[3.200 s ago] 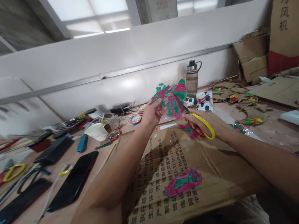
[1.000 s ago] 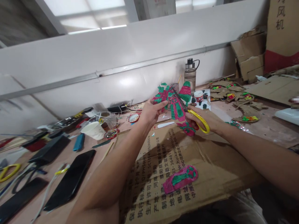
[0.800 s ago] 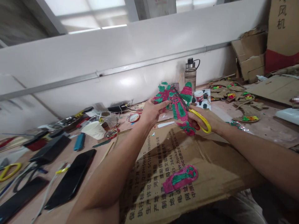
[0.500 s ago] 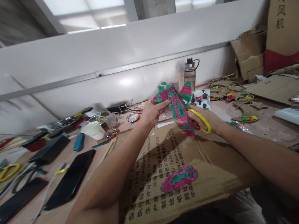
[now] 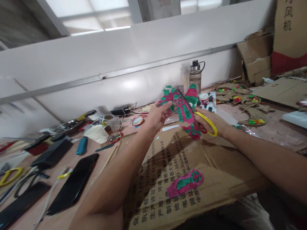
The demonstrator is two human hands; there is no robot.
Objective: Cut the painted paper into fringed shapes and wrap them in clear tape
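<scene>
A: Two forearms reach in, meeting just right of mid-frame. The grip?

B: Left hand (image 5: 158, 114): closed, thumb uppermost, pinching the lower edge of a pink-and-green painted sheet (image 5: 169, 95). Right hand (image 5: 214, 118): curled around the yellow handle of the scissors (image 5: 206, 119), blades slanting up and left across the sheet. Whether the blades stand apart, I can't tell from here.

A: Why in the air?

B: My reading: raised like that, the sheet leaves room for a blade on either face. The left thumb sits just left of the blades, probably to steady the sheet with the fingers out of their line.

A: And lower in the frame?

B: A painted strip (image 5: 185, 183), same colours, flat on the printed cardboard (image 5: 225, 174), bottom centre. Near to hand yet out of the way, which may be the reason for the spot. A smaller patterned piece (image 5: 193, 131) shows just below the right hand (partly masked by the handle, so I can't say what it rests on).

A: Elsewhere on the desk (image 5: 285, 131)?

B: Bottle (image 5: 195, 77) and small jar (image 5: 203, 98) beyond the hands, right of centre; paper cup (image 5: 96, 134) and black phone (image 5: 74, 183) at left. Kept off the cardboard, I'd guess, to give the elbows space.
</scene>
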